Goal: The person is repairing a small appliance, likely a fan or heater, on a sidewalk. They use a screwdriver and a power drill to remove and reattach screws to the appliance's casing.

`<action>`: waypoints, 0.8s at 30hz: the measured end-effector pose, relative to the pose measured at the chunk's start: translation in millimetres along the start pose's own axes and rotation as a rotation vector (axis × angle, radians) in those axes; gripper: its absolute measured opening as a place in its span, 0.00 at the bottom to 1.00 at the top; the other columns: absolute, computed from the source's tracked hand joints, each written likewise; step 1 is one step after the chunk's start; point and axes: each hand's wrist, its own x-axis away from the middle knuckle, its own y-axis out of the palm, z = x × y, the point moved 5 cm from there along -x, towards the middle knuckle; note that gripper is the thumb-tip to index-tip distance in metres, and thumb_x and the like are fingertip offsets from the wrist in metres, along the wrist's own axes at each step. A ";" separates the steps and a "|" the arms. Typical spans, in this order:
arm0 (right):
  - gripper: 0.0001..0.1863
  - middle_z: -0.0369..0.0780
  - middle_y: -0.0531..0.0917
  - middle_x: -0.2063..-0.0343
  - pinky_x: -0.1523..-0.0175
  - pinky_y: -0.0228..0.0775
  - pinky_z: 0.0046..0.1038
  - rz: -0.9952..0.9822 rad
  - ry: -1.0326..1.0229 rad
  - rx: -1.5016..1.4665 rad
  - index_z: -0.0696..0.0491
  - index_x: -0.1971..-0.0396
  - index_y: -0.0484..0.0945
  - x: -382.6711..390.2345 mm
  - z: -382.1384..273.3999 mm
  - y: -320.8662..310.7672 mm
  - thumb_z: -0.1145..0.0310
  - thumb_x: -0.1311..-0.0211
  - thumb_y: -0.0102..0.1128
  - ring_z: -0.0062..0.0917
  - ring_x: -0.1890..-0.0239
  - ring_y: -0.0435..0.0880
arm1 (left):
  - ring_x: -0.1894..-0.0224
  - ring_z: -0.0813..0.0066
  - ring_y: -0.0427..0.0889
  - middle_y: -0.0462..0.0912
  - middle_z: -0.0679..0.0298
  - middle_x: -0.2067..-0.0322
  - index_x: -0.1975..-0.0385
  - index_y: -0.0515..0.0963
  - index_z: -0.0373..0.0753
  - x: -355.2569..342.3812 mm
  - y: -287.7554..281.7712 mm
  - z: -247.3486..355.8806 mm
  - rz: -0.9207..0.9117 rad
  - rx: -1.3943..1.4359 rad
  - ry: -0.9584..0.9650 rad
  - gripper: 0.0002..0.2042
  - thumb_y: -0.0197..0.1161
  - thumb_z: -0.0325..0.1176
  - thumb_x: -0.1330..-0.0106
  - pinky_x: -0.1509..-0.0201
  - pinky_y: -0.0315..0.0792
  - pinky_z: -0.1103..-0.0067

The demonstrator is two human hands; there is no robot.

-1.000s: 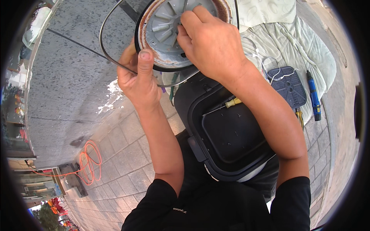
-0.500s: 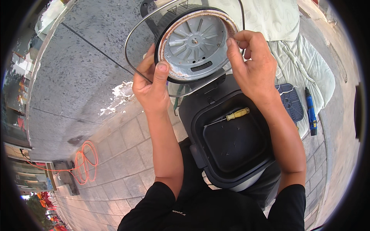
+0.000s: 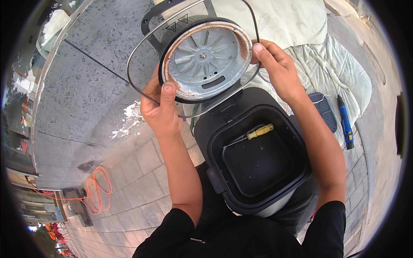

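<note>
1. Position: the metal pan (image 3: 203, 56) is held in the air, tilted, beyond the far left corner of the black tub (image 3: 275, 159). A wire hoop (image 3: 127, 68) passes around it.
2. Left hand (image 3: 161, 112): gripping the pan at its near left rim, thumb on the inner face, fingers behind. The hoop crosses this hand.
3. Right hand (image 3: 282, 69): pinching the hoop beside the pan's right rim. Whether these fingers also bear on the pan cannot be told.
4. Weight and stiffness: the pan looks like thin sheet metal with pressed ribs – probably light and stiff, unlikely to break. The hoop looks thin and should flex a little, so avoid levering on it.
5. Surface: rust on the rim is likely rough and may shed flakes. The smooth grey centre would offer less grip.
6. Hold points: take the rim at opposite sides, over the black band (image 3: 161, 71) – keep fingertips out of the slot (image 3: 214, 82), whose edges may be sharp.
7. Keep the pan level with care: loose screws (image 3: 258, 167) and a yellow-handled screwdriver (image 3: 260, 131) lie in the tub.
</note>
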 end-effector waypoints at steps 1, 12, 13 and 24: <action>0.29 0.38 0.86 0.57 0.43 0.75 0.27 -0.006 0.030 -0.050 0.60 0.41 0.81 0.3 3.0 0.7 0.48 0.25 0.65 0.21 0.53 0.82 | 0.46 0.70 0.84 0.85 0.54 0.47 0.42 0.77 0.27 -0.3 2.0 0.1 0.000 -0.008 0.003 0.20 0.71 0.33 0.26 0.38 0.76 0.71; 0.29 0.35 0.83 0.67 0.51 0.72 0.24 0.071 0.101 -0.166 0.58 0.56 0.84 -5.2 27.0 9.8 0.42 0.29 0.68 0.18 0.62 0.79 | 0.51 0.74 0.84 0.86 0.57 0.52 0.42 0.78 0.28 1.8 6.5 6.0 -0.008 -0.075 0.045 0.22 0.75 0.33 0.30 0.44 0.77 0.76; 0.29 0.35 0.83 0.67 0.52 0.72 0.24 0.077 0.083 -0.169 0.58 0.56 0.84 -6.9 28.7 10.0 0.42 0.29 0.68 0.18 0.63 0.78 | 0.51 0.74 0.84 0.86 0.57 0.52 0.42 0.77 0.28 1.8 6.4 6.4 -0.003 -0.085 0.051 0.22 0.74 0.35 0.29 0.43 0.77 0.76; 0.14 0.32 0.85 0.63 0.51 0.69 0.25 -0.059 0.036 -0.541 0.54 0.54 0.84 -6.8 29.8 8.5 0.57 0.21 0.62 0.18 0.61 0.78 | 0.42 0.70 0.80 0.82 0.57 0.46 0.43 0.74 0.29 2.7 3.1 3.5 -0.046 -0.011 0.020 0.22 0.62 0.45 0.19 0.36 0.74 0.69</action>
